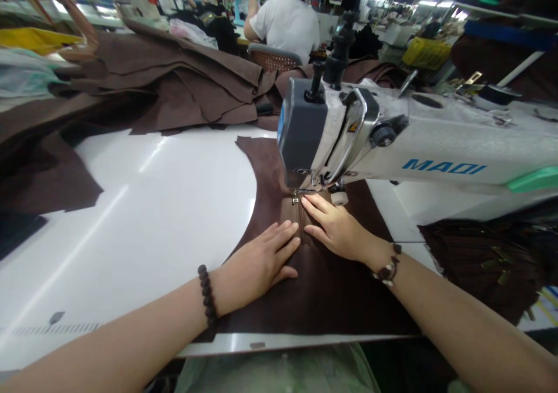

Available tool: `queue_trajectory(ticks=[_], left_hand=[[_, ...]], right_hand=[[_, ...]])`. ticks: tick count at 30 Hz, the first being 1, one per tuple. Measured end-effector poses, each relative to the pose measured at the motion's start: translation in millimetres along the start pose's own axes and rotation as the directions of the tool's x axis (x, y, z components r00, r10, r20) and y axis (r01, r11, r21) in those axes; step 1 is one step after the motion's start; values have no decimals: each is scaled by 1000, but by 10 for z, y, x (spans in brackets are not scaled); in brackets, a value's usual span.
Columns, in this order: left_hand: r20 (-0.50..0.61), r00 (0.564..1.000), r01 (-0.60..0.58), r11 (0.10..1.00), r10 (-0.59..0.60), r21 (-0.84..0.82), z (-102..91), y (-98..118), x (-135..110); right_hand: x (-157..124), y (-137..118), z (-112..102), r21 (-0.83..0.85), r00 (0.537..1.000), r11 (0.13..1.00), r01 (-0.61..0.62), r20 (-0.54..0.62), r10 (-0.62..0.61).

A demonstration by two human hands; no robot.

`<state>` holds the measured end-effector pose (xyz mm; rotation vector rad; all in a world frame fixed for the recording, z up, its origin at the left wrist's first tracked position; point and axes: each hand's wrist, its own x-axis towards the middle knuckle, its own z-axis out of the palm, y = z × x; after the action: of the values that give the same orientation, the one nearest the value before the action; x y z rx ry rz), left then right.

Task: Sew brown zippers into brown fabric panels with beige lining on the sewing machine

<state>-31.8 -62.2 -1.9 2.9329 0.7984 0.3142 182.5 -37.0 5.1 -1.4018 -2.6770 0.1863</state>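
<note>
Dark brown fabric piece [331,297] lies flat on the white desk [187,207], its middle beneath the head of the sewing machine [436,137]; left hand [264,259] rests on it palm down, fingers extended and nearly together, grasping nothing; right hand [340,227] likewise lies flat, fingers slightly spread, fingertips just beside the presser foot [295,199]; the machine head hides part of the fabric; a heap of brown fabric [209,85] obstructs the desk's far side and spreads down the left; dark bundled pieces [471,268] with metallic fittings sit at right; beyond the heap, a co-worker [288,27] in white occupies a chair [272,60]; a yellow basket [425,54] stands behind the machine.
</note>
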Motion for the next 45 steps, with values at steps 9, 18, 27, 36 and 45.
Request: queue_trajectory(ticks=[9,18,27,36,45], left_hand=[[4,1000,28,999,-28,23,22,-91,90],[-18,1000,6,1000,-7,-22,82,-2,66],[4,1000,26,998,-26,-53,32,-72,113],[-21,1000,17,997,-18,-76,37,-188,169],[-4,1000,22,995,-23,-93,50,-354,261]], right_hand=[[115,104,-21,-50,1000,999,1,-21,-2],[-113,-235,41,-63,987,985,-163,-29,161],[-70,-143,39,8,989,989,-147,-23,147],[37,-80,35,35,984,984,-177,8,176],[182,38,60,67,988,986,-152,-5,153]])
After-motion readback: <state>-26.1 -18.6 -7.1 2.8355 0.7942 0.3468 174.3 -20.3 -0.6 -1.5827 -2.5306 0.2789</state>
